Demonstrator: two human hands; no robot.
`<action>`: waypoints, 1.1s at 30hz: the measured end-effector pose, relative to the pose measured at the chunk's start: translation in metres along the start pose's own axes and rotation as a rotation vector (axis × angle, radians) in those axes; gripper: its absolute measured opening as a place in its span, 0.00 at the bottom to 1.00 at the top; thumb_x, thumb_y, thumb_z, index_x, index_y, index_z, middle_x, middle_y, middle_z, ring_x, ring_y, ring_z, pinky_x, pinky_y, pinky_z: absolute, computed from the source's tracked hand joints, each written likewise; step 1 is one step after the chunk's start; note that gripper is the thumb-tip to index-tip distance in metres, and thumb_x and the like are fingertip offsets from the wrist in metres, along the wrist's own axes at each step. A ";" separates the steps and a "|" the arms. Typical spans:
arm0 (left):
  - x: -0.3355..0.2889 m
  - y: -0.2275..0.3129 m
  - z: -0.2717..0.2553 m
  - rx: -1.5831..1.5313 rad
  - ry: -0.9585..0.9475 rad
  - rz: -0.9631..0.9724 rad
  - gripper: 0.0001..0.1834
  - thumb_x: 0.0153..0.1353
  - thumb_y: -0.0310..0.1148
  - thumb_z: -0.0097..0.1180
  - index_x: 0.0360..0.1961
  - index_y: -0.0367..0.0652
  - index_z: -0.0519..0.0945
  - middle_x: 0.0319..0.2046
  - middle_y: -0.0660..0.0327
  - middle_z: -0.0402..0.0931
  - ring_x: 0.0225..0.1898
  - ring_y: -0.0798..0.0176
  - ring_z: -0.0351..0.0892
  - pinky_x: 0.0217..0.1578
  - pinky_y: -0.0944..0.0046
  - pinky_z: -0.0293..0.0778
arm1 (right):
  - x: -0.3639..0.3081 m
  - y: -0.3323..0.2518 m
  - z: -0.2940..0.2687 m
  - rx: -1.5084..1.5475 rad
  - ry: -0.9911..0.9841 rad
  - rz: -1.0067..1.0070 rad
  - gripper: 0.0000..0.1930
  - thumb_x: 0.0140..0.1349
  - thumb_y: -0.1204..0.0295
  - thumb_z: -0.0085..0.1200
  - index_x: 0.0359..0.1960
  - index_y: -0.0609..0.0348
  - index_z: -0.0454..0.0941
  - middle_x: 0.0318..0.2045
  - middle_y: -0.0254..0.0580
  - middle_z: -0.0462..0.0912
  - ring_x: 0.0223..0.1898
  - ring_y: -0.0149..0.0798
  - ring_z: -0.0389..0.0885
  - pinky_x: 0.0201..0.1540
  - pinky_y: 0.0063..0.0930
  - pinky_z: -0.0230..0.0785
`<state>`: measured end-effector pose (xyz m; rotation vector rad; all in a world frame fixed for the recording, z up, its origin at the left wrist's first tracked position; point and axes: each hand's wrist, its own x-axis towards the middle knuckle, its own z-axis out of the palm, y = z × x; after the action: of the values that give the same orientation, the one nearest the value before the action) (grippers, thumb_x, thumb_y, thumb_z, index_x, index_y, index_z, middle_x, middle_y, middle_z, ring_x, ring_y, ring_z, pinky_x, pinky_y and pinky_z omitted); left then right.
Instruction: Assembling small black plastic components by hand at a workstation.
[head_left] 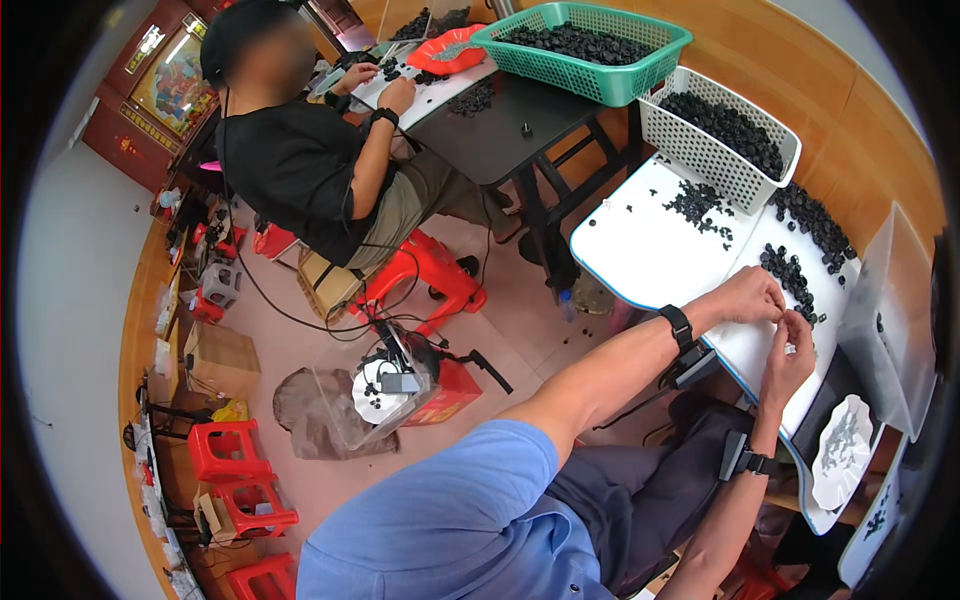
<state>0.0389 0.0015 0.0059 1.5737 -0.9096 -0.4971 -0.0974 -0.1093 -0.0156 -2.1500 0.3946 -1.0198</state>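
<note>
My left hand (748,296) and my right hand (788,365) meet over the white tabletop (655,240), fingertips almost touching. Both are closed in a pinch. Whatever small thing lies between the fingers is too small to make out. Just beyond them sits a pile of small black round parts (790,275). A larger heap of black parts (815,225) runs along the wall side. To the left, finer black pieces (697,203) are scattered on the board. Near my right forearm is a white scalloped dish (842,455) with small greyish pieces in it.
A white basket (650,125) and a green basket (620,82), both full of black parts, stand along the wall. A clear plastic bin (885,330) is at the right. Another person (290,140) works at the dark table (480,135). Red stools (225,450) and cables lie leftward.
</note>
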 end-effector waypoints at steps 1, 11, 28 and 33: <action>0.000 0.000 0.000 -0.033 0.012 0.005 0.15 0.51 0.32 0.69 0.37 0.33 0.90 0.27 0.55 0.88 0.29 0.70 0.83 0.33 0.68 0.78 | 0.000 0.003 0.001 -0.001 0.006 -0.009 0.08 0.69 0.76 0.58 0.47 0.63 0.84 0.37 0.38 0.88 0.36 0.28 0.84 0.42 0.23 0.74; -0.005 0.003 0.013 -0.143 0.311 0.102 0.12 0.61 0.31 0.68 0.42 0.34 0.87 0.29 0.59 0.87 0.31 0.71 0.83 0.34 0.68 0.78 | -0.001 0.015 0.003 -0.136 0.104 -0.168 0.09 0.67 0.80 0.57 0.47 0.63 0.82 0.39 0.46 0.86 0.33 0.41 0.85 0.38 0.33 0.77; -0.004 -0.008 0.010 -0.019 0.343 0.062 0.14 0.63 0.32 0.69 0.46 0.35 0.87 0.32 0.61 0.87 0.33 0.74 0.81 0.35 0.71 0.78 | -0.004 -0.010 0.003 -0.235 -0.011 -0.209 0.12 0.60 0.84 0.57 0.46 0.61 0.80 0.39 0.51 0.84 0.41 0.55 0.84 0.44 0.44 0.76; -0.004 -0.011 0.008 0.030 0.313 0.019 0.14 0.63 0.33 0.69 0.47 0.35 0.87 0.33 0.61 0.87 0.34 0.74 0.82 0.37 0.71 0.78 | -0.002 -0.010 0.005 -0.229 -0.012 -0.212 0.11 0.60 0.83 0.57 0.45 0.60 0.80 0.38 0.49 0.84 0.39 0.53 0.84 0.43 0.44 0.77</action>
<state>0.0338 -0.0006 -0.0066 1.6133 -0.6938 -0.2153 -0.0955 -0.0985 -0.0114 -2.4435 0.2935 -1.1233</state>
